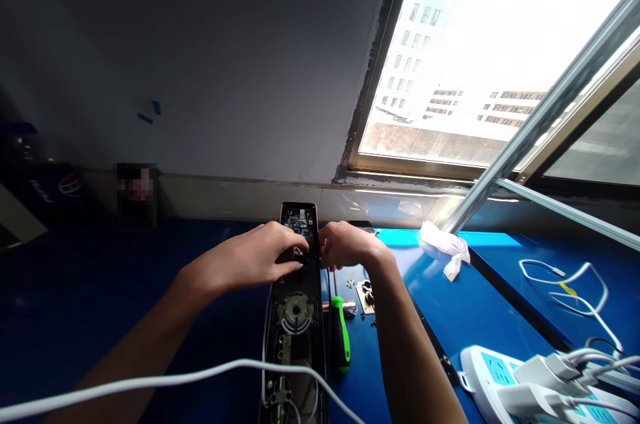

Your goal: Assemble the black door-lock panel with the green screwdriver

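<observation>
A window (440,57) looks onto pale office blocks above a blue surface (430,317). The left grip (240,264) and right grip (350,244) close in from either side on the upper end of a dark smart door lock (295,324), which lies lengthwise between and below them, its circuit board (300,223) exposed just past the fingertips. Both grips are curled onto it, fingers nearly meeting; whether they clamp it cannot be told. Below the right grip, a green-handled screwdriver (341,334) lies just beside the lock, with small screws (350,283) and a small metal plate (366,296) nearby. Well right of the grips sits a white power strip (493,377) with plugs in it. A white cable (150,377) passes beneath both forearms.
</observation>
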Demonstrator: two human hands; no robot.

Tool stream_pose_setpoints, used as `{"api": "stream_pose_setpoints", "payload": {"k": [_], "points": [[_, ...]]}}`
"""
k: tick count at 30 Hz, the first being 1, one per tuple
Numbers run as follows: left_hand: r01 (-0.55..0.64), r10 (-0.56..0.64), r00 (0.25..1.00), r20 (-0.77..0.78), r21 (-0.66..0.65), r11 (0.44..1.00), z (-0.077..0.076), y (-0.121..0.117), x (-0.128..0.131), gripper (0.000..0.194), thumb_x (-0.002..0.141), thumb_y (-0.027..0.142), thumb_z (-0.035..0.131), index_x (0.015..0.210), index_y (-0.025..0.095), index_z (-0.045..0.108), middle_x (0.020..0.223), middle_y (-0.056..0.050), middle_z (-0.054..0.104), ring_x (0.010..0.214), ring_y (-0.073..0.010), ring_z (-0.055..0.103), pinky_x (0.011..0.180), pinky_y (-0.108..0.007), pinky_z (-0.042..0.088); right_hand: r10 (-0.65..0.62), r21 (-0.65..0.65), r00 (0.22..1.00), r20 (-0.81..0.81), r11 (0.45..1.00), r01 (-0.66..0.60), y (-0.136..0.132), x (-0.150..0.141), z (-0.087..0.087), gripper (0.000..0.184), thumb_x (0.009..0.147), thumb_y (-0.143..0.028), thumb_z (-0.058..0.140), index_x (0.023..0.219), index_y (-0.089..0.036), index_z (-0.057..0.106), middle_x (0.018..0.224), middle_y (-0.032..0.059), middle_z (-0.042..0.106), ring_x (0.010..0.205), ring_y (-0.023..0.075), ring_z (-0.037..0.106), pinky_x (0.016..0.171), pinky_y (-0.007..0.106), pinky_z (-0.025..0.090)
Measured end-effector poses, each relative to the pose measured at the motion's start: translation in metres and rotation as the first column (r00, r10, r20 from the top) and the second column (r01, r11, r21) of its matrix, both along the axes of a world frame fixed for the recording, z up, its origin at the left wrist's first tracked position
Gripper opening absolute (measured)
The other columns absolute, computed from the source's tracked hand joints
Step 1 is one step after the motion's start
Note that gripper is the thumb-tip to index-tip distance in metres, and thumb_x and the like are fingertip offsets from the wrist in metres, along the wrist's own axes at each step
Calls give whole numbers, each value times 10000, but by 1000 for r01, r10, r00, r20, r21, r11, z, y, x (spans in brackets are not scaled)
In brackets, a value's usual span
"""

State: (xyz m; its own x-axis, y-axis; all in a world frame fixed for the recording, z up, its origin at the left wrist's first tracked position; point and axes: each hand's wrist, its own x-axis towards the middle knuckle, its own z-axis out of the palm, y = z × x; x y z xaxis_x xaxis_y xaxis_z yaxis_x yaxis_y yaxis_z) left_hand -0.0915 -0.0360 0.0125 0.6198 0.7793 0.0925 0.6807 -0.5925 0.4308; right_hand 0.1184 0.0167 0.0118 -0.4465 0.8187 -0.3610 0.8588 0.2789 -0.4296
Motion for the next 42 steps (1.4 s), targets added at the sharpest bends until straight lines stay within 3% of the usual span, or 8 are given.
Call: {"api": "stream_pose_setpoints", "payload": {"k": [6, 12, 15, 18, 22, 29, 34, 42], "points": [[-20, 20, 1000, -2, -7, 1000, -1, 0, 0, 284, 961, 324, 641, 1215, 262, 750, 1133, -43, 779, 990, -232, 729, 821, -298, 520, 34, -175, 999, 33, 984, -28, 15, 6, -13, 221, 763, -171, 824, 929, -203, 680, 625, -44, 719, 622, 148, 765, 551, 163, 524], [-29, 29, 999, 31, -7, 1000, 3, 5, -10, 294, 959, 296, 635, 1227, 259, 751, 1123, -40, 779, 987, -213, 725, 840, -276, 524, 17, 22, 1000, -19, 1000, -16, -1, 15, 13, 103, 851, -200, 705, 953, -194, 694, 699, -2, 747, 625, 139, 746, 548, 197, 507], [-54, 54, 998, 23, 5, 999, 6, 6, -16, 266, 944, 318, 649, 1165, 242, 776, 1074, -53, 783, 951, -217, 725, 816, -271, 528, 110, 112, 993, -54, 988, -103, -12, 18, 25, 77, 855, -268, 685, 900, -212, 715, 680, -14, 744, 591, 122, 702, 532, 209, 483], [-76, 76, 997, 8, 3, 997, 7, 6, -18, 246, 926, 344, 667, 1104, 231, 792, 1014, -58, 785, 903, -217, 723, 783, -266, 528, 215, 249, 975, -54, 949, -195, -16, 16, 26, 58, 817, -281, 702, 822, -234, 736, 716, -36, 745, 577, 93, 634, 518, 211, 430], [-67, 67, 998, -3, -11, 998, 5, 7, -16, 205, 913, 321, 674, 1053, 237, 798, 971, -47, 784, 855, -204, 722, 761, -258, 523, 203, 329, 979, 20, 923, -198, -15, 6, 19, 63, 796, -282, 717, 775, -239, 757, 740, -31, 737, 595, 85, 575, 539, 222, 395], [-44, 44, 999, -7, 21, 999, 1, 9, -13, 185, 918, 257, 649, 1029, 238, 795, 945, -38, 789, 820, -188, 725, 740, -242, 521, 85, 324, 993, 87, 940, -109, -21, -19, 15, 167, 750, -361, 748, 688, -209, 725, 702, 16, 716, 572, 120, 538, 488, 257, 313], [-38, 38, 999, -9, 68, 997, 4, 8, -15, 207, 916, 211, 634, 1038, 245, 798, 939, -29, 787, 820, -179, 721, 740, -237, 515, 27, 305, 995, 92, 951, -54, -24, -30, 9, 74, 725, -247, 709, 701, -178, 714, 771, 71, 743, 635, 155, 608, 490, 263, 328], [-62, 65, 997, -29, 78, 995, 10, 8, -16, 213, 923, 217, 636, 1058, 257, 796, 959, -15, 784, 844, -179, 711, 752, -244, 501, 14, 189, 1000, 19, 982, -17, -22, -29, 15, 102, 694, -240, 675, 612, -184, 698, 630, 25, 693, 572, 128, 596, 454, 232, 365]]}}
